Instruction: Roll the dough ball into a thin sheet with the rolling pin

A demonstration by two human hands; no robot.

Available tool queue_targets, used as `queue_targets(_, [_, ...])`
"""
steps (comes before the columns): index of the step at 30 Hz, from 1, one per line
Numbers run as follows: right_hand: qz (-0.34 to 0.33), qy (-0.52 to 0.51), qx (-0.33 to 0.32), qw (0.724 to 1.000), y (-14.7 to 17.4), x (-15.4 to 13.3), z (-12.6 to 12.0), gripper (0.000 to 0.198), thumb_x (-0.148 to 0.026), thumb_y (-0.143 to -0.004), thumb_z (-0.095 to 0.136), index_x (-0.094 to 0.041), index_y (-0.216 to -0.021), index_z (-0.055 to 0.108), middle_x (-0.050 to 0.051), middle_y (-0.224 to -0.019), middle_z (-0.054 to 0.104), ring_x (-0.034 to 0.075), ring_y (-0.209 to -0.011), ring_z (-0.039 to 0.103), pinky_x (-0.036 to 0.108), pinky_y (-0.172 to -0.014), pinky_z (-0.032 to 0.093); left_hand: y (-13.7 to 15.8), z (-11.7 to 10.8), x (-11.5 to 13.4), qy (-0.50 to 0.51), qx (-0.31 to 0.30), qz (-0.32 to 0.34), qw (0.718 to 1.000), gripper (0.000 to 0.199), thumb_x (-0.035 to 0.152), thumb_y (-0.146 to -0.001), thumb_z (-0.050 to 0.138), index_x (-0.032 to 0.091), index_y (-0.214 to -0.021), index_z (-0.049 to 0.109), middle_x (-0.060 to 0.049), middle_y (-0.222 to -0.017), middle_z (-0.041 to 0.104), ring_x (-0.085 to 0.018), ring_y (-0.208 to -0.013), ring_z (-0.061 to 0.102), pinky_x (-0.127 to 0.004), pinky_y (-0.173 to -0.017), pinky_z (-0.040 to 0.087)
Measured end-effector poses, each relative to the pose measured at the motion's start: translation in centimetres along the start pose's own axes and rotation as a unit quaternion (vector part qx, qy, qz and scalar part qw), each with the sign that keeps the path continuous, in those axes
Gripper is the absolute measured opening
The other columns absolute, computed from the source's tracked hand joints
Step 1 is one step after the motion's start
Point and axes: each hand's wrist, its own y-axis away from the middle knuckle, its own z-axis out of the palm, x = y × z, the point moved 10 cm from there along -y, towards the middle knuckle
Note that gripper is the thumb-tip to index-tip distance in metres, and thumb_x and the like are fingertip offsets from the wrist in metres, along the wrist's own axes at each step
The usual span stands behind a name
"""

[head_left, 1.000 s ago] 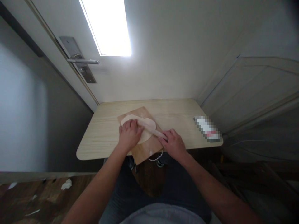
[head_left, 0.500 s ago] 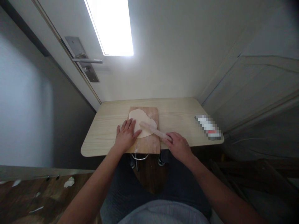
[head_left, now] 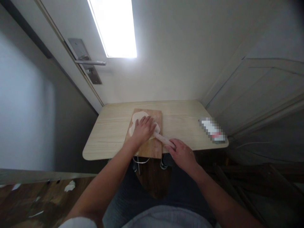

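Observation:
A pale flat sheet of dough [head_left: 139, 116] lies on a wooden board [head_left: 151, 149], its middle hidden beneath my left hand [head_left: 143, 130]. That hand is open, palm down, with the fingers stretched forward over the dough. My right hand [head_left: 184, 154] is closed around the near end of a floury rolling pin [head_left: 163, 138]. The pin slants up and left across the board's right edge. Its far end meets the side of my left hand; whether the hand rests on it I cannot tell.
The board sits on a small light wood table [head_left: 102, 139] against a white door with a metal handle [head_left: 91, 62]. A pixelated flat object [head_left: 213, 130] lies at the table's right end. A metal bar [head_left: 141, 162] shows below the front edge.
My left hand has moved right across the dough toward the pin. The pin's far end, visible on the dough before, is now hidden by that hand. The board has turned slightly.

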Motion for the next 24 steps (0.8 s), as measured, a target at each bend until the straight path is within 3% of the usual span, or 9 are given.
queue_targets(6, [-0.02,0.05,0.036,0.998,-0.2,0.4,-0.9,0.044,-0.054,-0.1,0.047,-0.02,-0.122,0.064,0.011,-0.118,0.069,0.027,-0.109,0.061,0.037,-0.093,0.044,-1.3,0.9,0.4,-0.019,-0.001,0.005,1.0,0.052,0.046,-0.106,0.02,0.029,-0.15,0.042,-0.006,-0.161,0.041,-0.029,-0.149,0.031,-0.06,-0.12,0.02])
queue_targets(11, [-0.002,0.083,0.039,0.996,-1.3,1.3,-1.2,0.049,-0.058,-0.099,0.046,-0.02,-0.127,0.062,0.011,-0.116,0.068,0.027,-0.108,0.061,0.037,-0.088,0.044,-3.0,1.5,0.8,-0.023,-0.021,0.017,0.999,0.05,0.045,-0.105,0.021,0.03,-0.146,0.047,-0.007,-0.159,0.043,-0.031,-0.147,0.033,-0.064,-0.117,0.023])
queue_targets(17, [0.039,0.069,0.039,0.996,-3.8,3.8,-1.7,0.05,-0.062,-0.097,0.049,-0.021,-0.121,0.066,0.009,-0.109,0.071,0.024,-0.102,0.063,0.034,-0.085,0.044,-5.4,2.0,1.4,-0.029,-0.048,0.028,0.998,0.048,0.044,-0.104,0.024,0.031,-0.142,0.051,-0.009,-0.155,0.046,-0.033,-0.143,0.036,-0.068,-0.112,0.028])
queue_targets(24, [0.089,0.078,0.023,0.993,-7.0,5.3,-2.4,0.051,-0.061,-0.1,0.041,-0.023,-0.119,0.068,0.011,-0.116,0.07,0.025,-0.107,0.063,0.036,-0.09,0.044,-7.9,2.1,1.9,-0.023,-0.053,0.017,0.998,0.049,0.043,-0.103,0.027,0.031,-0.146,0.047,-0.011,-0.154,0.046,-0.035,-0.141,0.037,-0.068,-0.112,0.028])
